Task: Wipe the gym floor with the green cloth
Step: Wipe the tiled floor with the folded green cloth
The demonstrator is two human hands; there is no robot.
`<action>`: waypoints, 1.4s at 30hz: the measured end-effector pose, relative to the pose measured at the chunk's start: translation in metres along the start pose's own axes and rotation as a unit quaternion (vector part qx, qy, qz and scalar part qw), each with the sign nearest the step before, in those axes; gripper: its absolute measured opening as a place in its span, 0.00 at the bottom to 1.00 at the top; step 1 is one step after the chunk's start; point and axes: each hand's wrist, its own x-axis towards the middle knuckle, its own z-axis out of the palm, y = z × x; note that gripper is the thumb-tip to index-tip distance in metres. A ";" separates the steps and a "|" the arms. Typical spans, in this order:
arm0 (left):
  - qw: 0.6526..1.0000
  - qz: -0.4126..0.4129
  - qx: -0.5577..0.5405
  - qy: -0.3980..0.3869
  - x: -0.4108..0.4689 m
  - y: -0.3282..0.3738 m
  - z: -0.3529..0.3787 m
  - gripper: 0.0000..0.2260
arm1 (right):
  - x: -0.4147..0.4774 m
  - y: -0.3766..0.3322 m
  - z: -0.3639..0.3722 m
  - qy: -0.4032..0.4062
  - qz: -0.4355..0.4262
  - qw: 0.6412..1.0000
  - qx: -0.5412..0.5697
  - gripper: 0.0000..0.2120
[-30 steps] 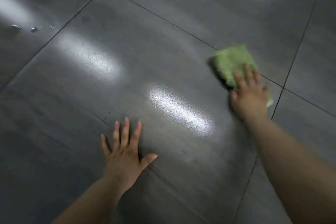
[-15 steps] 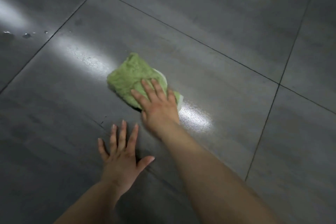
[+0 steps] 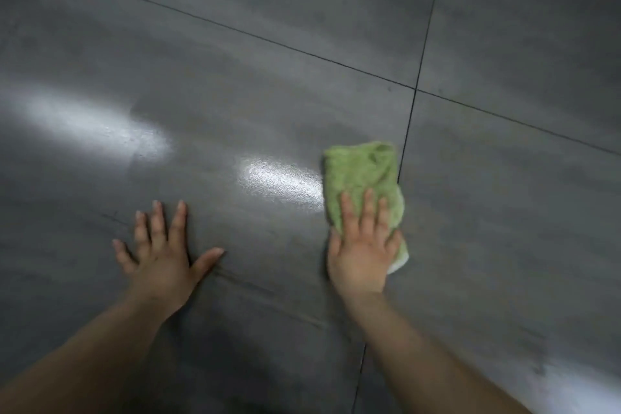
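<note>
Hazard: green cloth (image 3: pixel 359 171) may bunch ahead of our right hand (image 3: pixel 363 249), pressed flat on its near end only; our left hand (image 3: pixel 161 259), spread, braces on glossy gym floor (image 3: pixel 235 77).

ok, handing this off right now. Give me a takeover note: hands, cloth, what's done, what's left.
Left hand: open, palm flat on the floor, holding nothing.
Right hand: open, straight fingers pressing the green cloth onto the floor.
Cloth: folded flat, right of the left hand, its near end lying over a grout line.
Done: in the last second the cloth swept left across this tile and back.
Left: how much floor is already wiped cannot be told; the tiles to the right and further ahead are probably next.
</note>
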 end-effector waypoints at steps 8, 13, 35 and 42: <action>1.000 0.010 -0.011 0.008 0.001 -0.005 0.000 0.36 | -0.044 0.130 -0.014 -0.053 -0.226 0.968 -0.094 0.30; 1.000 0.017 -0.013 0.022 0.001 -0.004 0.002 0.35 | -0.030 0.183 -0.046 0.022 0.428 0.898 0.101 0.33; 0.994 0.063 0.043 0.079 0.004 -0.023 0.015 0.31 | 0.172 0.033 -0.042 -0.043 0.234 0.970 0.042 0.28; 0.991 0.062 0.074 0.091 0.005 -0.027 0.018 0.30 | 0.120 -0.125 -0.010 -0.111 -0.148 0.980 0.078 0.28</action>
